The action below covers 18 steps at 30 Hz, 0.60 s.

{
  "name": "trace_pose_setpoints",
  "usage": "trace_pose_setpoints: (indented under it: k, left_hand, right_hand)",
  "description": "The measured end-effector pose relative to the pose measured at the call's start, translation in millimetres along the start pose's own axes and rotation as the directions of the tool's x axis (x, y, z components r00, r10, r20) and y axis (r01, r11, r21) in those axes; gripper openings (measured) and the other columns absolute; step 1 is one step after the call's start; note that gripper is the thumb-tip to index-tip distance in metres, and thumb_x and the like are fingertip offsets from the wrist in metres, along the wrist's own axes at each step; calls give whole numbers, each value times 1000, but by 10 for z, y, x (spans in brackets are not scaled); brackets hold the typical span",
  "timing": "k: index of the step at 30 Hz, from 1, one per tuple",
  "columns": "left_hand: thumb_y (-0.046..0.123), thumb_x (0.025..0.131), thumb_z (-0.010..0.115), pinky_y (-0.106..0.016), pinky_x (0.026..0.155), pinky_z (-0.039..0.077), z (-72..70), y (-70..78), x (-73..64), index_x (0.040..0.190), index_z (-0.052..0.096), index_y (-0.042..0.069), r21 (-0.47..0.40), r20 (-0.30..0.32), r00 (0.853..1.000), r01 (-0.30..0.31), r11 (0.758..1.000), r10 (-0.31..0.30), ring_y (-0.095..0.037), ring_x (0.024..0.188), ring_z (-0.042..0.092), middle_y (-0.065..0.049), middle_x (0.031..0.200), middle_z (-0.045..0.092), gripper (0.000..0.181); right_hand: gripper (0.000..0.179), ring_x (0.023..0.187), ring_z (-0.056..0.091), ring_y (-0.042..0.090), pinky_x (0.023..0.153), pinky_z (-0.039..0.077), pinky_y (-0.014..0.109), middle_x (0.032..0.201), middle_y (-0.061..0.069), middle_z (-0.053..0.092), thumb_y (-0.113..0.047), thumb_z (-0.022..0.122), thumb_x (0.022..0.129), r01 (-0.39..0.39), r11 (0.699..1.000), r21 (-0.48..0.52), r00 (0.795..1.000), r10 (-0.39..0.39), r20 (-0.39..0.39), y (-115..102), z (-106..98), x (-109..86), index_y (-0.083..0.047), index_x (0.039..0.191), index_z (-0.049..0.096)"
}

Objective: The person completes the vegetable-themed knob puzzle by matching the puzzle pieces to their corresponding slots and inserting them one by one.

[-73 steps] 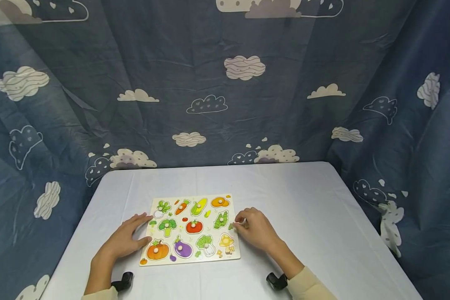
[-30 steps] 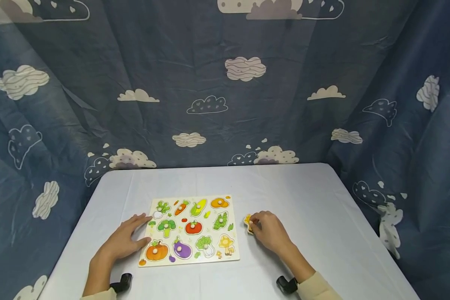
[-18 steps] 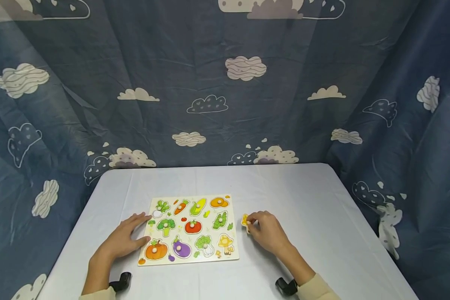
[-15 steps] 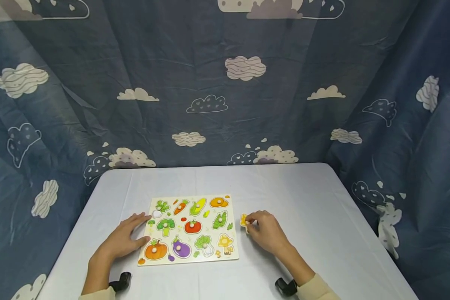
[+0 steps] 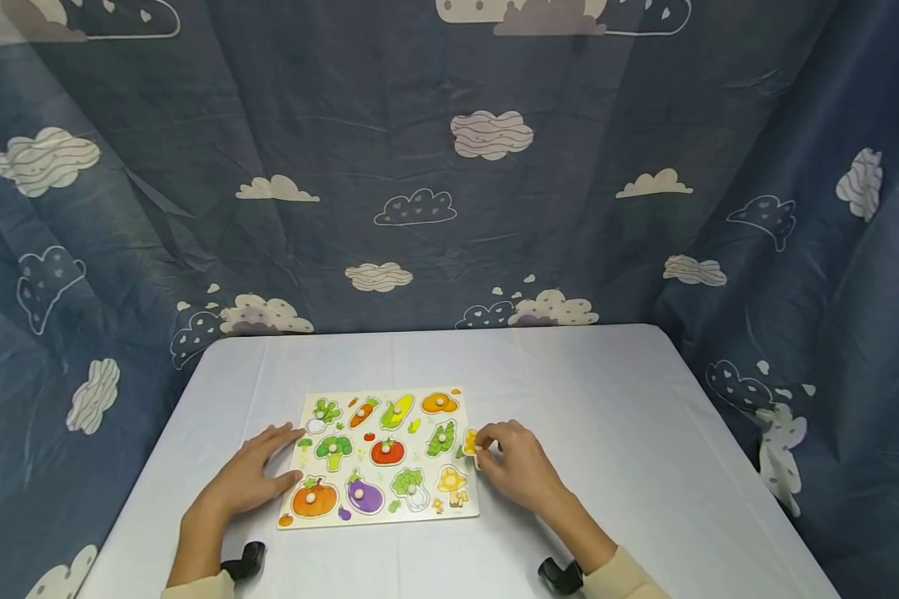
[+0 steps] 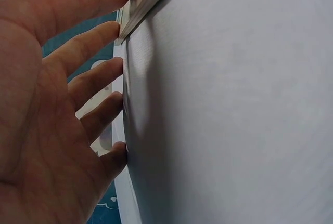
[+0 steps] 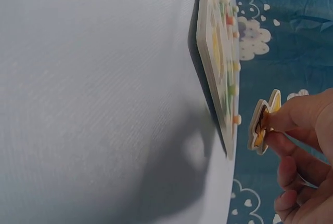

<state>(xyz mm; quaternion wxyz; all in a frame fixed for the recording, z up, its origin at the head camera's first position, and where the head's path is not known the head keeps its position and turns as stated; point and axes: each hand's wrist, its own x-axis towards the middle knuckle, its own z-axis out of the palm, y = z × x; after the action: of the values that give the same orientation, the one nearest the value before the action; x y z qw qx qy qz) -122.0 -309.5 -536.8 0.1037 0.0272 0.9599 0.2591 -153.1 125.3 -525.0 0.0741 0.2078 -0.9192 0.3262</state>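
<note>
A wooden peg puzzle board with vegetable pieces lies left of centre in the head view. My right hand pinches a yellow mushroom puzzle piece between thumb and fingers, and the piece overlaps the board's right edge. The right wrist view has this mushroom puzzle piece raised off the table, seen nearly edge-on. At the board's lower right is a mushroom-shaped slot with mushrooms printed in it. My left hand rests at the board's left side, fingers spread, thumb and index fingertips at its edge.
Knobbed pieces sit in the board, among them a pumpkin, an eggplant and a tomato. A white cloth covers the table. Behind and beside it hangs a dark blue curtain printed with clouds.
Starting at the board's right edge, my right hand drew off to the right, where the mushroom piece came into sight, then returned left to the edge with it. My left hand stayed put.
</note>
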Motion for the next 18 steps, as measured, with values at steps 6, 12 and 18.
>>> trace_pose_setpoints:
  k: [6, 12, 18]
  left_hand:
    - [39, 87, 76, -79, 116, 20, 12, -11, 1, 153, 50, 20, 0, -3, 1000, 1, 1000, -1, -50, 153, 26, -17, 164, 40, 73]
    - [40, 87, 76, -76, 119, 18, 22, -32, -4, 153, 50, 20, -8, -10, 1000, -7, 1000, 7, -49, 153, 26, -17, 164, 40, 73]
    - [40, 87, 76, -73, 122, 16, 29, -44, 12, 153, 50, 20, -5, -29, 999, -16, 1000, 16, -48, 154, 26, -16, 164, 39, 73]
  right_hand:
    - [14, 82, 62, 15, 74, 51, 25, 87, -9, 73, -6, 76, 85, 17, 1000, 2, 1000, -17, 18, -56, 13, 26, -17, 93, 77]
    - [15, 85, 63, 14, 76, 54, 26, 88, -8, 74, -5, 77, 84, 33, 999, 22, 999, -33, 40, -127, 77, 43, -17, 93, 78]
    - [13, 84, 63, 13, 76, 54, 25, 87, -12, 73, -7, 78, 84, 55, 998, 18, 996, -56, 64, -196, 160, 56, -18, 92, 78]
